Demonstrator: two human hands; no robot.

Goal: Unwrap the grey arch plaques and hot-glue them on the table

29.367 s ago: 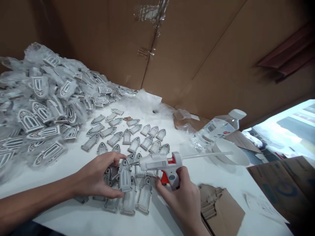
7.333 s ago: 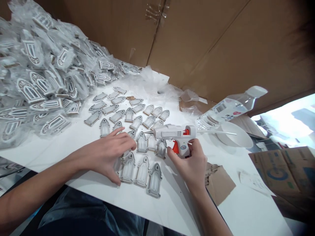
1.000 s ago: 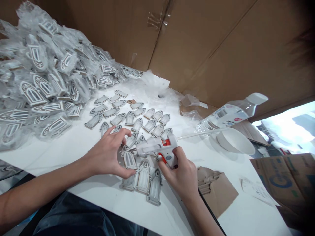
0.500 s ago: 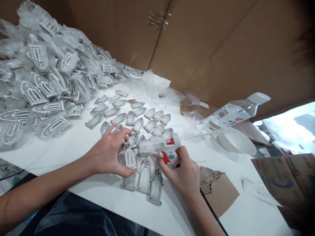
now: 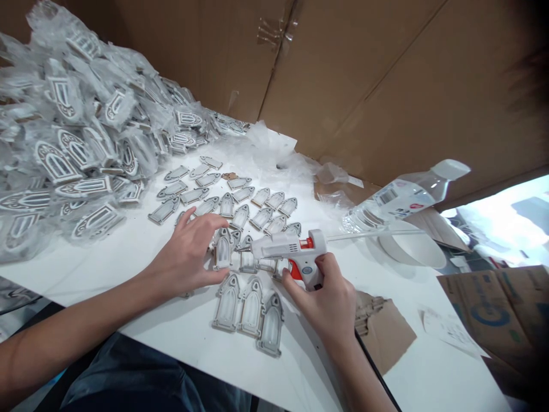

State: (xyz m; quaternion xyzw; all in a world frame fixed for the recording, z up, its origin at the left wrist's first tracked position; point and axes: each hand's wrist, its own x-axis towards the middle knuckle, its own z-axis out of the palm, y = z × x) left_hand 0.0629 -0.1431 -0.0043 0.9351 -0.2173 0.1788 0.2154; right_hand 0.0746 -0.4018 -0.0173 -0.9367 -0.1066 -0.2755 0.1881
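My right hand [image 5: 332,297] is wrapped round a white glue gun [image 5: 291,249] with a red trigger, its nozzle pointing left. A clear glue stick [image 5: 377,233] sticks out of its back. Between the thumb and fingers of my left hand [image 5: 191,254] is a small arched window-shaped piece [image 5: 222,252], just left of the nozzle tip. In front of my hands, several similar pieces [image 5: 251,309] lie side by side on the white table. More arched pieces [image 5: 240,217] are spread out behind my hands, some partly hidden by my left hand and the glue gun.
At the left rises a heap of plastic-wrapped arched pieces [image 5: 81,126]. A clear bottle [image 5: 398,197] leans at the right by a white bowl [image 5: 412,249]. Torn cardboard [image 5: 386,335] lies beside my right forearm. Cardboard panels [image 5: 364,74] stand behind the table [image 5: 180,349].
The glue gun in my right hand has shifted right, away from the piece in my left hand. That piece has moved up and slightly left, uncovering more of the pieces in front.
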